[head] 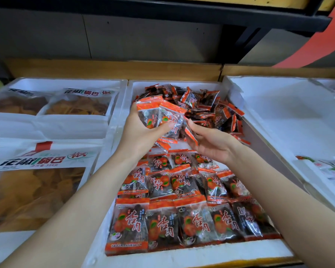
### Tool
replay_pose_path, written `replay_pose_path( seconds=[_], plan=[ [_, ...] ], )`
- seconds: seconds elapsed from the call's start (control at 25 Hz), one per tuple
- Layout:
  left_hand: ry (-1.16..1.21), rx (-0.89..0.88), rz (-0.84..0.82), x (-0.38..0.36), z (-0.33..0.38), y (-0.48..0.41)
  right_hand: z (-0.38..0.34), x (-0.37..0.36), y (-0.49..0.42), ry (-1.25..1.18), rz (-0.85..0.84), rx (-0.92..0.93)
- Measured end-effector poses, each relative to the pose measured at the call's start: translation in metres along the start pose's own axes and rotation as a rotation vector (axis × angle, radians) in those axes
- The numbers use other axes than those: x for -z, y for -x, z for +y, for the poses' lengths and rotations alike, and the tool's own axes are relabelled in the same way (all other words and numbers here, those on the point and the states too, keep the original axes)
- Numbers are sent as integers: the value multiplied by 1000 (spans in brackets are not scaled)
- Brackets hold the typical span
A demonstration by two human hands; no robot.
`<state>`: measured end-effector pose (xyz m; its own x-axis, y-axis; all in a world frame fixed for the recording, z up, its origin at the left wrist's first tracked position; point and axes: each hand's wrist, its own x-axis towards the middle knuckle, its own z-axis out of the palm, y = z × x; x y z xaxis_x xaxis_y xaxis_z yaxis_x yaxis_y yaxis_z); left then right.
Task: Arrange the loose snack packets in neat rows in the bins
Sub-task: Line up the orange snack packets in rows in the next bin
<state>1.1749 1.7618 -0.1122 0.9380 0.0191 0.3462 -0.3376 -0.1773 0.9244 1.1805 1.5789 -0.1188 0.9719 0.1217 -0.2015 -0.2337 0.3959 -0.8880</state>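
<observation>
Two bare forearms reach in from the bottom edge, over a white foam bin (182, 255) on the worktop. The left hand (143, 132) is curled round a small bunch of packets (159, 118), its thumb (163, 128) pressed across the front of them. The right hand (209, 144) is just beside it, palm up, fingers (195, 148) loosely bent. The orange end of one packet (190, 135) lies against them; whether they grip it cannot be told.

Below the hands, neat rows of packets (182, 219) with orange ends and red lettering fill the near half of the bin. Behind the hands, a loose heap of the same packets (211, 107) fills the far half.

A bin to the left holds big bags of golden crisps (43, 190). A bin to the right (278, 113) shows a few small packets (333, 168) at its near edge.
</observation>
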Motion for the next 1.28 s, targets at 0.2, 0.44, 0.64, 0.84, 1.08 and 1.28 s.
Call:
replay_pose_path(
  seconds=[0.2,0.44,0.64,0.84,1.08,1.28],
  plan=[
    [78,16,170,14,3,-5,16,-7,-10,290,178,-33],
    [138,12,184,16,4,-7,36,-38,-30,835,122,51],
    [128,46,171,15,2,-9,39,-34,-39,1065,34,85],
    [121,69,169,11,2,-6,39,-30,-32,1180,13,221],
    [155,92,155,12,-4,-7,44,-25,-27,1445,36,450],
    [120,84,79,8,-9,-6,17,-32,-5,711,125,491]
  ],
)
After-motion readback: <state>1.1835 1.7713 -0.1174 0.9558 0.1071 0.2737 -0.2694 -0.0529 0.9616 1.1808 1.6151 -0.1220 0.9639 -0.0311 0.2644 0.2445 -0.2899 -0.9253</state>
